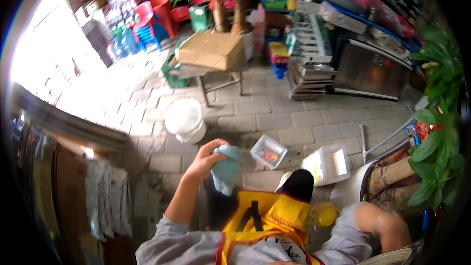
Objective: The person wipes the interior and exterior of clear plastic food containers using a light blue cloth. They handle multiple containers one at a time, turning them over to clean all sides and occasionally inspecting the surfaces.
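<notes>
Gripping a soft, crumpled teal cloth (226, 168), left hand (205, 159); right hand hidden, state untellable.

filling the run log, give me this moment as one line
left hand: grips light blue cloth | right hand: out of view | nearby: white bucket, clear box | floor: grey pavers

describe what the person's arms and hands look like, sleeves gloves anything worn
Both hands are bare, with no gloves. The left hand shows no ring or watch, and its forearm is uncovered up to a light grey sleeve pushed up near the elbow. The right arm wears the same grey sleeve, pushed up past the elbow; its hand is out of view. A yellow apron with red trim and black straps covers the front.
</notes>
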Demonstrator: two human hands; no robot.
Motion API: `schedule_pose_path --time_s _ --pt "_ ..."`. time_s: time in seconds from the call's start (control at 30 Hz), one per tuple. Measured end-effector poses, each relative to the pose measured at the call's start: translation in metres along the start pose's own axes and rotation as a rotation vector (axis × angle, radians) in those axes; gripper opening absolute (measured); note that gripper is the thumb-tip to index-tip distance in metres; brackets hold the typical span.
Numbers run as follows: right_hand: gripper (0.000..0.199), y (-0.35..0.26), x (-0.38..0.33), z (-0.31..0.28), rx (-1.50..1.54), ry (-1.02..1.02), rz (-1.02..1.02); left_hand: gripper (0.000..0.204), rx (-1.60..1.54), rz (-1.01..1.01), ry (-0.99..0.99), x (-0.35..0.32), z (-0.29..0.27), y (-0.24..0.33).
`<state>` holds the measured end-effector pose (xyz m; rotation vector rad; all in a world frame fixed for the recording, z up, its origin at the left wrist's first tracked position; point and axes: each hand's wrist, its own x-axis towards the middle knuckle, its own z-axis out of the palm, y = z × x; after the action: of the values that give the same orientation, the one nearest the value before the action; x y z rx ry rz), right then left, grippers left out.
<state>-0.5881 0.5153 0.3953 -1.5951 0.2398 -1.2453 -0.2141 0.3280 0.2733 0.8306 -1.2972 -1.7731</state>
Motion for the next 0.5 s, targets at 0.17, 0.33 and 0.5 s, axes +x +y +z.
schedule_pose_path --time_s 0.17,0.33,0.5 --pt "0.030 0.102 0.091 -0.055 -0.105 0.301 0.063 0.026 -0.358 0.013 0.123 0.071 0.003 -0.032" --pt "0.026 0.274 0.112 -0.114 -0.459 0.406 0.551 0.023 -0.470 -0.070 0.240 0.149 -0.008 -0.095" --pt "0.026 0.354 0.125 -0.111 -0.710 0.410 0.649 0.028 -0.451 -0.173 0.366 0.196 -0.023 -0.141"
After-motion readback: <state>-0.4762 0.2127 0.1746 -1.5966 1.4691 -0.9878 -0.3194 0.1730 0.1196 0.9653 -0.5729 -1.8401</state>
